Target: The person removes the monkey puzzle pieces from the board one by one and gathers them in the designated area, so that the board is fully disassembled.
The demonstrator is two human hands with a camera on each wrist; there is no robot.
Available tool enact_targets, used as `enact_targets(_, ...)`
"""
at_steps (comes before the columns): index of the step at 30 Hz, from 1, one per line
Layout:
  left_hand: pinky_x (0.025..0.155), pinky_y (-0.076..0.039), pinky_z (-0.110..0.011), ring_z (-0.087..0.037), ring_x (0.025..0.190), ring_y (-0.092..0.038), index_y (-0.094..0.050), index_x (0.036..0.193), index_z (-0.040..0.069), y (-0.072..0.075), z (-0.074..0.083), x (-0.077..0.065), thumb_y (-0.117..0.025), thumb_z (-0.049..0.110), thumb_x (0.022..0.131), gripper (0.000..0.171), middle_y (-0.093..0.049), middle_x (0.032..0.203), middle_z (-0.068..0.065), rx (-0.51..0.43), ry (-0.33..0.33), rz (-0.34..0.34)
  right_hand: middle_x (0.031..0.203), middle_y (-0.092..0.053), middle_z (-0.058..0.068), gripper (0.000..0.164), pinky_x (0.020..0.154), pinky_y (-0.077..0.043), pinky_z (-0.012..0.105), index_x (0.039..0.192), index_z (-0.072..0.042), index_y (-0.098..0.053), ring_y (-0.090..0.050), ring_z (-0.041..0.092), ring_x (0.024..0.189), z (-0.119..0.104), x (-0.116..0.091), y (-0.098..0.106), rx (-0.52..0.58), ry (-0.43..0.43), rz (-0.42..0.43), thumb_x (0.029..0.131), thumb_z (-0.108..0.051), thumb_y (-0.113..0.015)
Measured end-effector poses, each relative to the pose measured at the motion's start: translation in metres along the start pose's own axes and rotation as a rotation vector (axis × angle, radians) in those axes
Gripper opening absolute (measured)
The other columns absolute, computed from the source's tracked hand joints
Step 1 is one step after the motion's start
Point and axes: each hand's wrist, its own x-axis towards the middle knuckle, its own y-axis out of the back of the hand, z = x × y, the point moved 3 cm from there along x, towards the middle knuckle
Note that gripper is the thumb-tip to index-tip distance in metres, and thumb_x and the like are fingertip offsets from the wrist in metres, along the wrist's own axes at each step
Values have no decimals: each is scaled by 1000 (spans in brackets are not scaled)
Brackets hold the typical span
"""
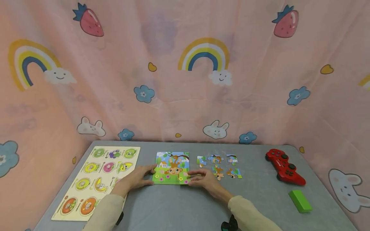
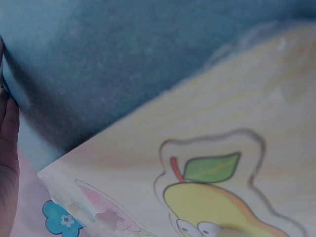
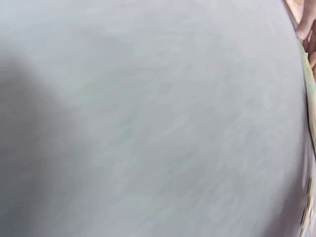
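A small square jigsaw puzzle (image 1: 172,166), bright with a cartoon animal's face, grass and flowers, is held between both hands at the middle of the table. My left hand (image 1: 136,179) grips its left edge, thumb near the lower corner. On the opposite edge, my right hand (image 1: 208,182) grips near the lower right corner. Several loose jigsaw pieces (image 1: 237,173) lie just right of the puzzle. In the right wrist view, fingers (image 3: 307,22) pinch a thin edge at the top right corner. Only a sliver of hand shows at the left wrist view's left border.
A wooden fruit picture board (image 1: 86,179) covers the table's left side, partly beneath the left forearm. To the right sit a red game controller (image 1: 284,167) and a green block (image 1: 300,201) on the grey table (image 1: 173,208). Behind hangs a pink patterned curtain (image 1: 185,106).
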Motion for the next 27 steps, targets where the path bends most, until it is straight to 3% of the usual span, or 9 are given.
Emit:
enact_targets(8, 99, -37, -51, -35, 119, -54, -44, 137, -8, 1, 4, -2, -73, 22, 85, 67, -67, 115, -10, 10, -6, 8, 121, -60, 16, 49, 80, -53, 31, 124, 10, -56, -67, 16, 91, 2, -22, 19, -44, 5, 6, 81, -5, -75)
enact_targets(15, 100, -36, -51, -35, 120, -53, -44, 138, -7, 1, 3, -3, -73, 21, 85, 66, -67, 114, -9, 6, 4, 8, 123, -57, 18, 52, 81, -52, 30, 125, 12, -52, -66, 15, 91, 2, -38, 31, -48, 1, 14, 82, -5, -74)
enact_targets(27, 99, -37, -52, -35, 121, -53, -44, 138, -7, 0, 2, -3, -74, 22, 85, 67, -67, 113, -9, -4, 4, 9, 124, -61, 14, 54, 79, -52, 27, 127, 6, -55, -66, 15, 91, 8, -57, 46, -109, -54, 95, 79, -7, -77)
